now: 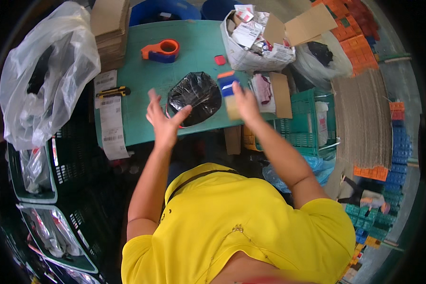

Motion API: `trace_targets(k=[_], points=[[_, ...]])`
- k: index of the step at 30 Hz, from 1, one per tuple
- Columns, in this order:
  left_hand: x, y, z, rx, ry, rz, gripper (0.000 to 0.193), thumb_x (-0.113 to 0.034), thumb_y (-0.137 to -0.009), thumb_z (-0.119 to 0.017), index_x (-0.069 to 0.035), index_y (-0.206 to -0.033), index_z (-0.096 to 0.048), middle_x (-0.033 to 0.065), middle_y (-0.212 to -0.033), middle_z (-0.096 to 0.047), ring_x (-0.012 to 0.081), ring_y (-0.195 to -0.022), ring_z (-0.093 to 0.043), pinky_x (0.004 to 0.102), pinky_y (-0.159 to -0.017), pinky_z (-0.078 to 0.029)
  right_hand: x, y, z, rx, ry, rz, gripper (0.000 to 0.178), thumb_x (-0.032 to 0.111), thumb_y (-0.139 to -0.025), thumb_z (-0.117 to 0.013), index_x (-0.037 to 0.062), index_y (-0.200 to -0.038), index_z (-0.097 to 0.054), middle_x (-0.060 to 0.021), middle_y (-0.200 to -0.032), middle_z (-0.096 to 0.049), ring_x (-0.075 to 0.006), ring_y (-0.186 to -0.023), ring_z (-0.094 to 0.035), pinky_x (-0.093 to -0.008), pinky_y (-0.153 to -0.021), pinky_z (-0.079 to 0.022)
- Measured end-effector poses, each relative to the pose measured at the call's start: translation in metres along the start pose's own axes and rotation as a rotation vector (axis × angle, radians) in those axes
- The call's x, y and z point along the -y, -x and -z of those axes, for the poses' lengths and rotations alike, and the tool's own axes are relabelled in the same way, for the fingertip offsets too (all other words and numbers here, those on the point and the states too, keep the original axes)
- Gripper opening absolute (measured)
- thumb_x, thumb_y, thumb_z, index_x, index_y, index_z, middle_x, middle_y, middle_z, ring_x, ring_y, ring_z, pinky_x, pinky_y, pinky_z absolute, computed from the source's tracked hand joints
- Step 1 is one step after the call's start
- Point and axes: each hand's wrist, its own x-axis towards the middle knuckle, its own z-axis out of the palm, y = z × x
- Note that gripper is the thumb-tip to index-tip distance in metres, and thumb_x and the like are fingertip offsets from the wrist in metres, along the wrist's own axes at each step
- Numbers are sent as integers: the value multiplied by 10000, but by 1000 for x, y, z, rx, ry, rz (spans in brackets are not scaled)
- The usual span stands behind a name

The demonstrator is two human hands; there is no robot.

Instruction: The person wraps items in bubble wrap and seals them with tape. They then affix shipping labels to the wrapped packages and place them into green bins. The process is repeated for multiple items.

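A round bundle in shiny black plastic (194,97) lies near the front of the green table (146,120). At its left edge is my left hand (164,120), fingers spread, the thumb overlapping the plastic; I cannot tell whether it presses on it. My right hand (245,102) grips what looks like a blue tape dispenser (226,89) with an orange end and a tan lower part, slightly blurred, just right of the bundle. Farther back lies an orange and blue tape dispenser (162,50). A small red piece (220,60) sits behind the bundle.
A yellow and black utility knife (113,92) rests on a strip of printed labels (111,120) at the left. A white sack of papers (251,59) stands back right, near an open carton (280,97). Green crates (303,118) and stacked cardboard (363,120) are to the right.
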Motion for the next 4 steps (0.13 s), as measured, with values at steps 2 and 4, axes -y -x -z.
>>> trace_targets(k=[2,4], points=[[8,-8,7,168,4,-52,722,-367,-703,-837,-57,-1303,-581,141,-1280,-532,323,-1278,-366,431,-1080,-324,40,-20,19,225,-203,181,441,465,-932,-603,36,-888,-695,-19,-721,-655,-99,-664,-594,-290,-620,-455],[13,-1,-5,213,-4,-67,720,-408,-723,-814,-127,-1343,-582,146,-1353,-516,317,-1299,-345,427,-1130,-257,90,-37,8,322,-287,291,390,430,-925,-629,48,-939,-706,-11,-750,-663,-84,-669,-589,-271,-627,-452]])
